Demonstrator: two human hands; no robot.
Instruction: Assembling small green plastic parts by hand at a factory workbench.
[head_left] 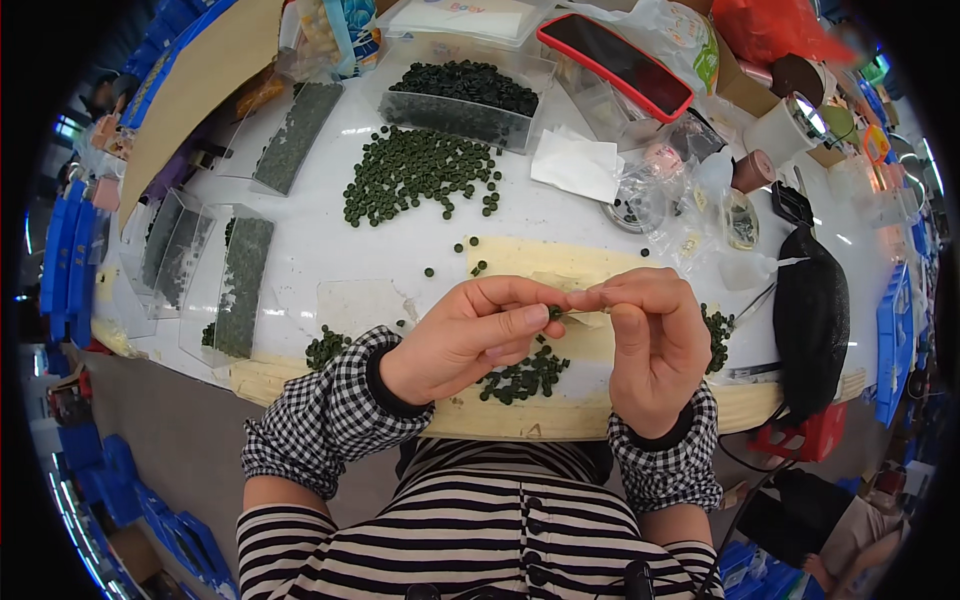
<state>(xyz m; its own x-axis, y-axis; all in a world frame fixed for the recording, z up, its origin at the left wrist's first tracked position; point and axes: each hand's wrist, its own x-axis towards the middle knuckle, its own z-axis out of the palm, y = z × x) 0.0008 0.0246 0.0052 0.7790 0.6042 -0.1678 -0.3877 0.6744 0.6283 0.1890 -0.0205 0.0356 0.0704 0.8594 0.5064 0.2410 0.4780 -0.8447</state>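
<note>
Pinching a small dark green disc (pixel 554 313), left hand (pixel 470 335) and right hand (pixel 650 340) hide most of it.

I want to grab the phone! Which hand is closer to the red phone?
Right. The right hand is below the red phone, slightly to its right. The left hand is at about the same height but farther left, so farther from it. Both are far from the phone.

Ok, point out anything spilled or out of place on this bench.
Dark green discs lie loose in a heap on the white table, outside the clear tray, with strays scattered toward the hands. Nothing looks damaged.
</note>
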